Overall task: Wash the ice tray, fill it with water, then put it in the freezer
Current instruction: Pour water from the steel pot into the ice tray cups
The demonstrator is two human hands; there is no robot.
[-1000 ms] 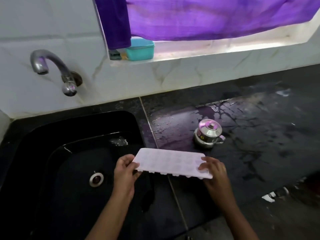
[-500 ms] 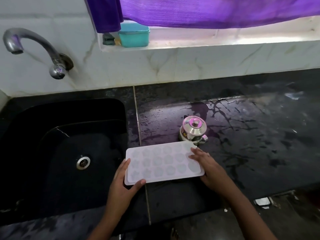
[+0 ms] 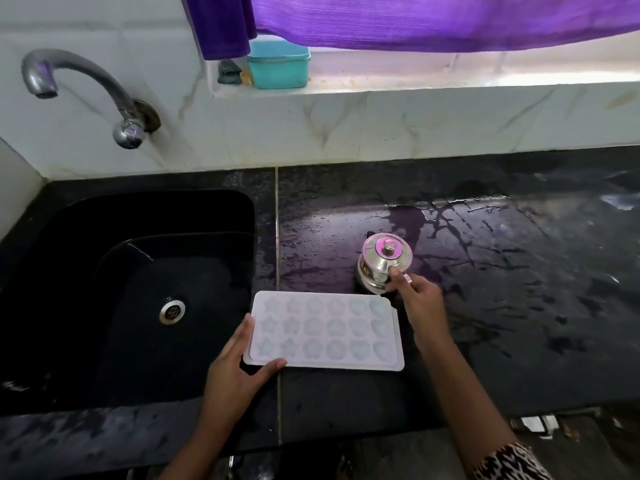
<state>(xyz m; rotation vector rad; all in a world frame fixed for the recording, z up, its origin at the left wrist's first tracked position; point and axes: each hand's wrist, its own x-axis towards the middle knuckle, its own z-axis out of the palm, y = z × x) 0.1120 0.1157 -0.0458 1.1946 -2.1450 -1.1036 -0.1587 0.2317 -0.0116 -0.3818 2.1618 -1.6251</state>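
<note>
A white ice tray (image 3: 325, 330) with star and flower shaped cavities lies flat, cavities up, on the wet black counter (image 3: 502, 306) just right of the sink. My left hand (image 3: 239, 368) holds the tray's near left corner, thumb on top. My right hand (image 3: 420, 299) is off the tray and grips the handle of a small lidded steel pot (image 3: 384, 261) standing just behind the tray's far right corner.
A black sink (image 3: 121, 289) with a steel drain lies to the left, under a curved metal tap (image 3: 79, 88) on the white tiled wall. A teal box (image 3: 278, 64) sits on the window ledge under a purple curtain. Water pools on the counter.
The tray went from tilted over the sink edge to flat on the counter. My right hand left the tray and took hold of the steel pot's handle.
</note>
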